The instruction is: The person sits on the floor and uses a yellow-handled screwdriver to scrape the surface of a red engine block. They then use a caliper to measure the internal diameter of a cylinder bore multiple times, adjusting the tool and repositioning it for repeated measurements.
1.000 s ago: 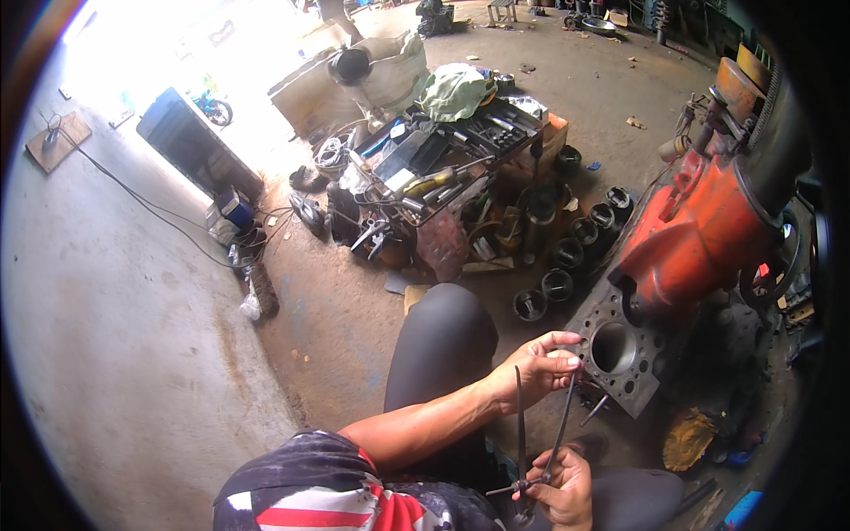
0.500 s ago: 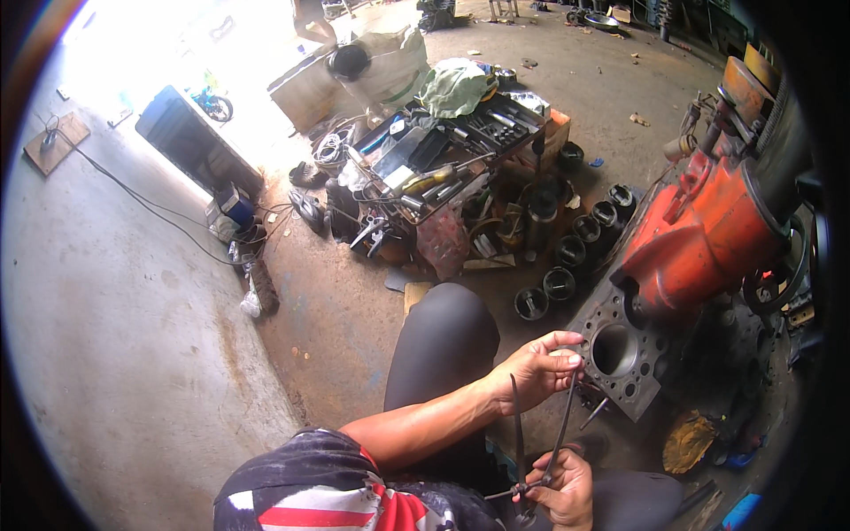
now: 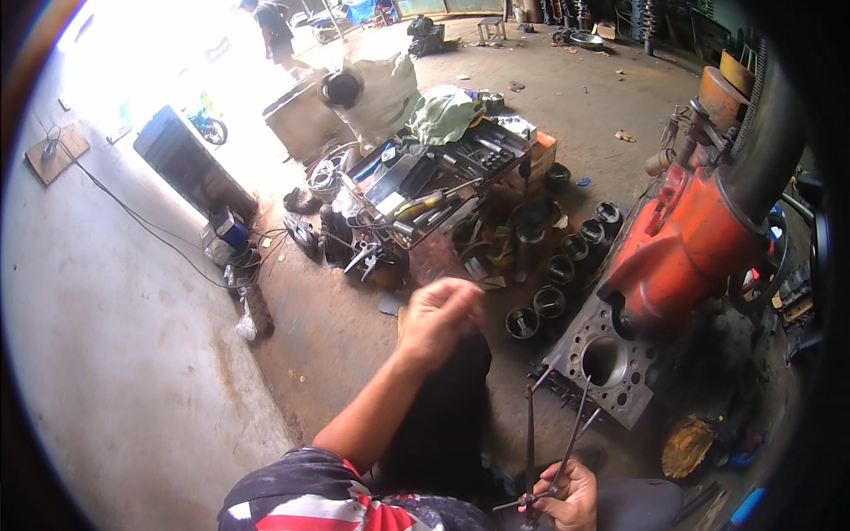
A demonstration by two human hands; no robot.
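My right hand (image 3: 567, 496), low in the view, is closed around the pivot end of a dark metal caliper (image 3: 574, 430). The caliper's two thin legs spread upward toward the engine block (image 3: 633, 400). My left hand (image 3: 440, 323) is raised above my knee, away from the caliper, with its fingers curled but smeared by motion. Whether anything sits in those fingers is hidden. A round cylinder bore (image 3: 605, 361) opens in the block's flat, hole-studded top face, up and to the right of the caliper tips.
A large orange machine body (image 3: 677, 252) stands over the block. Several dark pistons (image 3: 549, 301) line the floor beside it. Ahead, a tool tray (image 3: 489, 146) is crowded with tools and a pale green cloth (image 3: 444, 115). A yellow rag (image 3: 689, 446) lies at lower right; a person (image 3: 270, 31) stands far off.
My left hand has left the caliper's tip and swung up and left over my knee. My right hand still holds the caliper. The view has shifted slightly, and the distant person now stands more upright.
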